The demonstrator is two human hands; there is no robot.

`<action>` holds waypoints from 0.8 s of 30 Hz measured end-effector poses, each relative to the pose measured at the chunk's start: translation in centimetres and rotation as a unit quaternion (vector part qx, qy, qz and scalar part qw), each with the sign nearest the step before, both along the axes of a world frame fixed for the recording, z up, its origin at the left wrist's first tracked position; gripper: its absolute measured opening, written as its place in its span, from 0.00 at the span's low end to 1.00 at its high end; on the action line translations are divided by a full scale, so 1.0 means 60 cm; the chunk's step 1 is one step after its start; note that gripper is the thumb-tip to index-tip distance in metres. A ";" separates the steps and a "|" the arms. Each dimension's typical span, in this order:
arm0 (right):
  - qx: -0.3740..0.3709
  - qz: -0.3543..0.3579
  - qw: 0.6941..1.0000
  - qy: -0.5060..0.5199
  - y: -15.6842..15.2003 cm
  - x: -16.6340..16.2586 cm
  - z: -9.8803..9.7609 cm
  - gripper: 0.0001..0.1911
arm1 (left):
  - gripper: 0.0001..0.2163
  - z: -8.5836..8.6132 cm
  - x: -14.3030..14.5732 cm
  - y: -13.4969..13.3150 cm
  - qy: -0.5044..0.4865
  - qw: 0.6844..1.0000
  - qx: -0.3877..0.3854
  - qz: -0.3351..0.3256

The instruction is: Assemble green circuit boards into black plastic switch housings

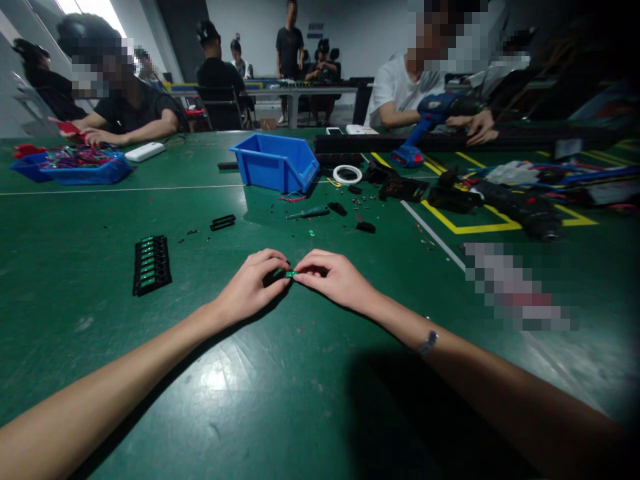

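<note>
Both my hands rest on the green table (300, 400), fingertips meeting at its middle. My left hand (253, 285) is curled round a small black part, fingers closed. My right hand (335, 277) pinches a tiny green circuit board (291, 274) that sits between the two hands. To the left lies a black tray of green boards (151, 264), a hand's length from my left hand.
A blue bin (276, 162) stands further back, with a screwdriver (307, 213), small black parts (223, 222) and a roll of white tape (347, 175) near it. A blue tray of wires (75, 165) sits far left. Other people work across the table; one holds a blue drill (425, 127).
</note>
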State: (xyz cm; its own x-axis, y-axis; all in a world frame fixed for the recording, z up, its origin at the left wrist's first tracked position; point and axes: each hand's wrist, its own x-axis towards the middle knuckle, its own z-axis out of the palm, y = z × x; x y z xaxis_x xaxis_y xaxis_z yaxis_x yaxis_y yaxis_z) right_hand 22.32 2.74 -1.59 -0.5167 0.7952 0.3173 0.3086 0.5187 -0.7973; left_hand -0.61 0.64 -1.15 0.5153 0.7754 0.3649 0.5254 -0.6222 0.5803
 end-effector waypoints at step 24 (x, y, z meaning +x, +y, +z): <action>0.008 0.000 1.000 -0.013 -0.002 -0.001 0.001 0.06 | 0.08 -0.001 0.000 -0.001 0.003 1.000 0.009 -0.006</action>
